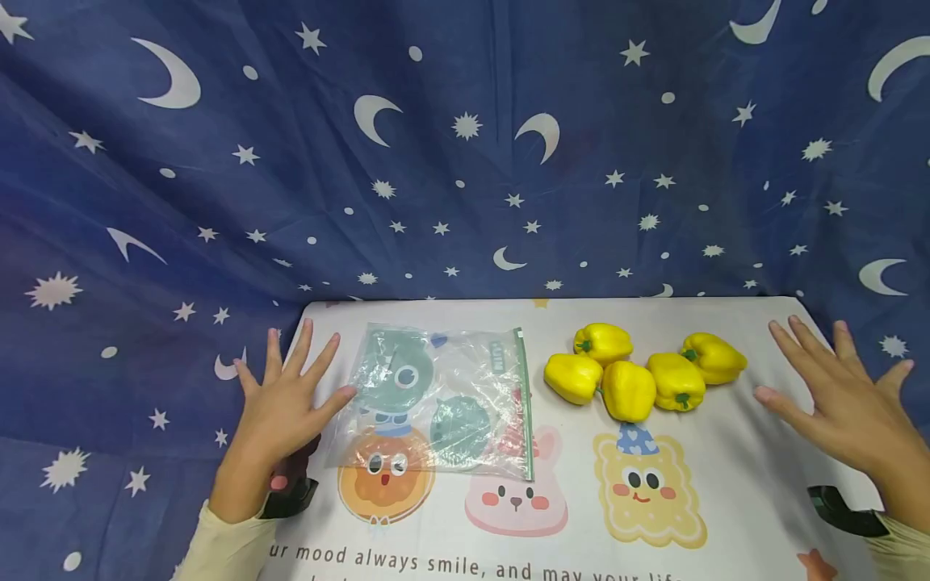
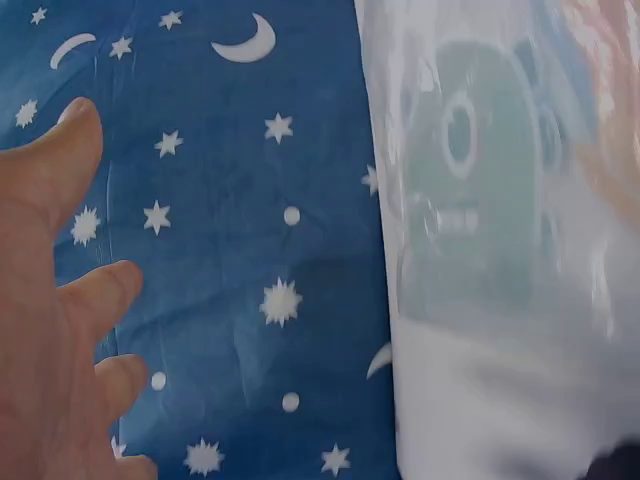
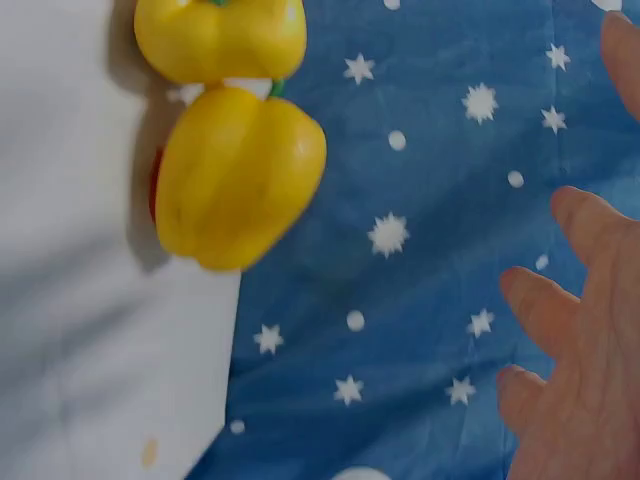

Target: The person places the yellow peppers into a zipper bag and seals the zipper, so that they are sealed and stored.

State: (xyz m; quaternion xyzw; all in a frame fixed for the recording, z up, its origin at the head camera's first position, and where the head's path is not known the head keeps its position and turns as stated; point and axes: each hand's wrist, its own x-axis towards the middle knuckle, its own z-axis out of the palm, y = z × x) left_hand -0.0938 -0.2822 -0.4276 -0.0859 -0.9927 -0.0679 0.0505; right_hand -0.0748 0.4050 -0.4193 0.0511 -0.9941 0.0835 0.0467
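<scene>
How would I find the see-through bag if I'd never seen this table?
Look at the white cartoon tablecloth. Left of the five yellow peppers, by the left hand, lies the clear zip bag. It is the only flat, see-through thing, with a green zip strip.

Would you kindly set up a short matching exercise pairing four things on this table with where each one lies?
Things:
1. left hand
2. right hand
3. clear zip bag
4. yellow peppers

Places:
A. clustered right of centre
B. at the table's right edge, fingers spread
C. flat over the printed cartoon figures
D. at the table's left edge, beside the bag

Pairs: 1-D, 2-B, 3-C, 4-A
</scene>
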